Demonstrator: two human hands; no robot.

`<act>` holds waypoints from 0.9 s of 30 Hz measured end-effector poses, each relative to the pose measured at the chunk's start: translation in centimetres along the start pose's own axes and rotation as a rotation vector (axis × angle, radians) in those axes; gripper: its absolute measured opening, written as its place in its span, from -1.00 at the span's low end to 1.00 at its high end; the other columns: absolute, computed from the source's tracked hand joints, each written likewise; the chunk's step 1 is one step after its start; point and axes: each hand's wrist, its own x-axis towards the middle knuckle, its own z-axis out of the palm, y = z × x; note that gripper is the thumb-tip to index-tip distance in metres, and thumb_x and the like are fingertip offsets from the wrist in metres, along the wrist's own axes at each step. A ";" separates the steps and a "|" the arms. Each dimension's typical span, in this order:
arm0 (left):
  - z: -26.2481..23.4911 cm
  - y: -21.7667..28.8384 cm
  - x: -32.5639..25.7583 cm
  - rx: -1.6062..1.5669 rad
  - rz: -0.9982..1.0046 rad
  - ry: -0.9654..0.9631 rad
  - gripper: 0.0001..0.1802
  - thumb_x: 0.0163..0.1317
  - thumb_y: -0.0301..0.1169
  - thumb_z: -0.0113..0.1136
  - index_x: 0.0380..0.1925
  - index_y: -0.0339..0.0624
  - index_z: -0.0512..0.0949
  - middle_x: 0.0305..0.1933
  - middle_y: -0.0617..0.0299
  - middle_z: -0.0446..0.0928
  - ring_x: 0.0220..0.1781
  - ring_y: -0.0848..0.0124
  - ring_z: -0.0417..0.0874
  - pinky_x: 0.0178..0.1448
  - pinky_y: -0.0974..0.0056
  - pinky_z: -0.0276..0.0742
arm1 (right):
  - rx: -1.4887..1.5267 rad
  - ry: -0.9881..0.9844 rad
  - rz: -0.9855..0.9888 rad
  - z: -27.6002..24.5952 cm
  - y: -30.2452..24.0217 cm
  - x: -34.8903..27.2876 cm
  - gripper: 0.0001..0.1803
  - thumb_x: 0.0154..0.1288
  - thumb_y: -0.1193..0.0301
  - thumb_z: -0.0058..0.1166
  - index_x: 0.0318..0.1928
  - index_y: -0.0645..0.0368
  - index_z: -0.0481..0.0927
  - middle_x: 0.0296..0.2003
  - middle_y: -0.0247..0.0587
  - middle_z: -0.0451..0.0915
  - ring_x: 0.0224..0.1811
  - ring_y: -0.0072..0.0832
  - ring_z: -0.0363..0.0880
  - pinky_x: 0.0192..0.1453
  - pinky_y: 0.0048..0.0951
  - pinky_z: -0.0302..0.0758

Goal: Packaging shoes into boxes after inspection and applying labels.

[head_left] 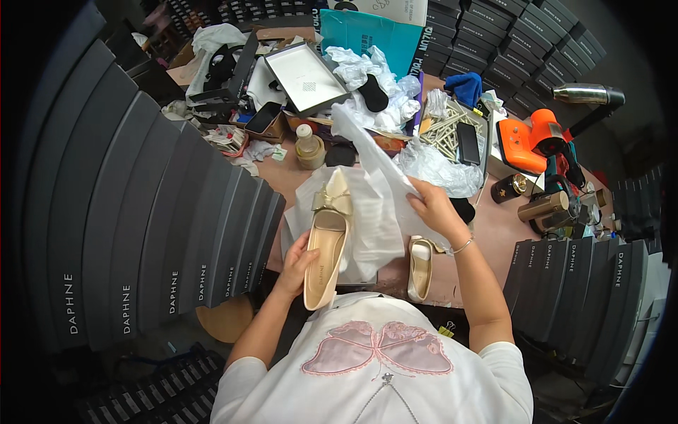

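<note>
My left hand (298, 266) is closed round the heel part of a cream flat shoe (328, 244) with a bow at its pointed toe, the toe pointing away from me. White tissue paper (378, 212) hangs and spreads beside and behind this shoe. A raised edge of the paper is pinched in my right hand (432, 205), to the right of the shoe. The matching shoe (420, 270) lies on the pinkish table (487, 244) below my right hand, near the front edge.
Dark shoe boxes stand stacked at left (141, 198) and right (565, 283). Beyond the paper are a glue bottle (309, 148), an open box lid (304, 78), crumpled plastic and a tray of pale sticks (445, 131). An orange tool (522, 145) and a dark cup (507, 189) stand at right.
</note>
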 end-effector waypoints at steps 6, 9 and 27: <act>-4.4 -0.4 0.4 0.394 -0.103 0.171 -0.39 0.32 -0.39 0.03 0.29 -0.46 0.13 -0.02 0.04 0.54 -0.06 0.45 0.58 -0.01 0.41 0.49 | -0.208 0.246 -0.001 0.3 -3.0 -0.7 -0.57 0.12 0.60 0.05 0.06 0.21 0.51 -0.31 0.10 0.57 -0.25 -0.01 0.56 -0.16 -0.20 0.47; -5.1 -3.8 2.3 0.293 -0.155 0.288 -0.35 0.30 -0.37 0.05 0.30 -0.48 0.11 0.06 -0.01 0.49 -0.01 0.39 0.56 0.04 0.37 0.48 | 0.061 0.285 -0.020 -1.6 -6.6 -1.8 -0.60 0.16 0.61 0.04 0.06 0.22 0.51 -0.36 -0.04 0.59 -0.39 -0.28 0.56 -0.27 -0.32 0.48; 0.4 3.2 -2.8 0.193 -0.181 -0.072 -0.47 0.37 -0.20 -0.12 0.25 -0.25 0.21 0.05 0.02 0.50 -0.01 0.33 0.61 0.04 0.28 0.57 | 0.421 -0.148 0.155 5.6 -0.8 -1.1 -0.72 0.24 0.52 0.04 -0.03 0.29 0.55 -0.40 -0.39 0.57 -0.41 -0.67 0.43 -0.28 -0.54 0.42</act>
